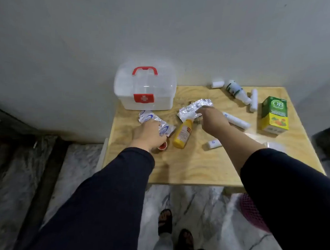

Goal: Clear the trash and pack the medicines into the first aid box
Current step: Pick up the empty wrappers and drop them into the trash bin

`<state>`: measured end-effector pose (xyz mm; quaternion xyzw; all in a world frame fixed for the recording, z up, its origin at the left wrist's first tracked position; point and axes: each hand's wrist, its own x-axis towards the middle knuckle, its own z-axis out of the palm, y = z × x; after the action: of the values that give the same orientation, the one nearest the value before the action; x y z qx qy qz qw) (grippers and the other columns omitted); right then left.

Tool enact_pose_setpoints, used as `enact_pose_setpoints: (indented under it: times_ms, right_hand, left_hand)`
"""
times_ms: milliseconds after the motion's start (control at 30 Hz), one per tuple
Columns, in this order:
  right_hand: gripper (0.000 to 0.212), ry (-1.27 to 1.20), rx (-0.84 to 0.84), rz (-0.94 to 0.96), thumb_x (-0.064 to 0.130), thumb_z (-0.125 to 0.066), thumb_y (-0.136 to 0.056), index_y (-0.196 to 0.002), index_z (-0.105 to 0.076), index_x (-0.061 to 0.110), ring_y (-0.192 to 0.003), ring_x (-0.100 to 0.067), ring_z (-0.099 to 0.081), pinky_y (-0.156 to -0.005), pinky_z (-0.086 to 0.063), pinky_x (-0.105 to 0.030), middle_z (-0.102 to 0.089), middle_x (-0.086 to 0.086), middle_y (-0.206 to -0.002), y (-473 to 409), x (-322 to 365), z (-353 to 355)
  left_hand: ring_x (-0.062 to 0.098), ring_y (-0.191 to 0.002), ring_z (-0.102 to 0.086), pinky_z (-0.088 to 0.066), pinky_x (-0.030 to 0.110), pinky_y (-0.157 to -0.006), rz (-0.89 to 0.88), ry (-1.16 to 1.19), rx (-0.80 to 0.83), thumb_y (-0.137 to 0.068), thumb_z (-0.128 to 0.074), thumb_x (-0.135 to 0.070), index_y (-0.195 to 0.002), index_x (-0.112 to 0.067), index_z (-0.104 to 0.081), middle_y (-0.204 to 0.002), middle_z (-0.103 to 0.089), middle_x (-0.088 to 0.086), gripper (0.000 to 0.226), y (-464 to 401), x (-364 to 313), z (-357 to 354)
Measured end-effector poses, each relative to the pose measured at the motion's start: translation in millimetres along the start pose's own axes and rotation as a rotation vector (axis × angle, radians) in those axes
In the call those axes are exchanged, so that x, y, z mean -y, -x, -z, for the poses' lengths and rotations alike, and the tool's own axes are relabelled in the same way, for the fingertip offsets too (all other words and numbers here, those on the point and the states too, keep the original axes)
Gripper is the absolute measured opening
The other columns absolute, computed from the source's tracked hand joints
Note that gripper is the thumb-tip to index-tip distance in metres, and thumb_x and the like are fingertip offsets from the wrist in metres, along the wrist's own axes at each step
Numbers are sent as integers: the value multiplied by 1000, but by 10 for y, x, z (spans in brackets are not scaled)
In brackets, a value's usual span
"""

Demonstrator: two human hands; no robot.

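The first aid box (145, 88), white and translucent with a red handle and red cross latch, sits shut at the upper left corner of the wooden counter (190, 167), against the wall. Its lid must come open before any packing, so the hands are likely on the trash first.

Just below the box, the left hand (147, 132) lies over a crumpled foil wrapper with blue print (151, 118); its fingers curl down on the foil, apparently pinching it, though the fingertips are hidden. At the centre of the frame the right hand (210, 118) reaches onto a second silver blister strip (194, 109), fingers closing on its lower edge; whether it is lifted clear I cannot tell.

Between the hands a yellow bottle (183, 134) lies on its side, and a small red-lined cap (162, 146) shows by the left wrist. To the right lie several white gauze rolls (237, 121), a white bottle with green print (237, 92) tipped over, and a green and yellow carton (275, 113) standing upright. All are scattered well apart from the box. At the lower right, below the counter edge, a pink mesh basket (251, 213) stands on the floor, perhaps for the trash.
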<state>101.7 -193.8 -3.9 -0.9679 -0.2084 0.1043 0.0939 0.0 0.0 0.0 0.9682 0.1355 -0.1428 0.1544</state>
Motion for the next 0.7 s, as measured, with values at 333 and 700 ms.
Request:
enact_pose_setpoints:
  times_ms: [333,700]
  right_hand:
    - [26,156,-49,-57,0,-49,-86,-102,-67,10,-101,-32,-63,-78,-54,-38,-65,-8,-115,-513,-92,-188]
    - [38,167,-169,-109,-6,-46,-84,-106,-68,16,-98,-33,-64,-73,-50,-34,-69,-8,-106,-464,-120,-42]
  left_hand:
    - [17,-126,-49,-47,34,-84,-136,-184,-63,-83,-59,-54,-132,-21,-51,-141,-48,-5,59,-454,94,-105]
    - [32,-56,-65,-43,29,-48,-265,-280,-265,-70,-75,-3,-75,-10,-73,-63,-68,9,9,-535,84,-9]
